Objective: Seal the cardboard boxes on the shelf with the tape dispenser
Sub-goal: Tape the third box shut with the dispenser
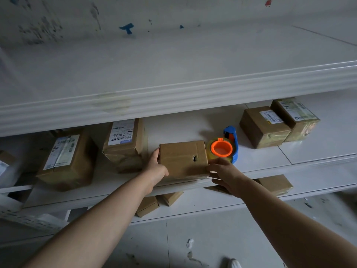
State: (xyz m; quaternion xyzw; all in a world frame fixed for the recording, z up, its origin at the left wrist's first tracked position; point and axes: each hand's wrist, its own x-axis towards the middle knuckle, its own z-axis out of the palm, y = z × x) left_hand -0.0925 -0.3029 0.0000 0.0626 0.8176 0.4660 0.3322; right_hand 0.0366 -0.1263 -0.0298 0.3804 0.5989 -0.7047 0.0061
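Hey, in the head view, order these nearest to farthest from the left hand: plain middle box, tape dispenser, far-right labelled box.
1. plain middle box, touched by the left hand on its left side.
2. tape dispenser, just right of that box.
3. far-right labelled box, well off to the right.

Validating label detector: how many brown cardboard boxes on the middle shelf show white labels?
4: far-left box; second box beside it; right box and far-right box side by side. More may hide at the left edge.
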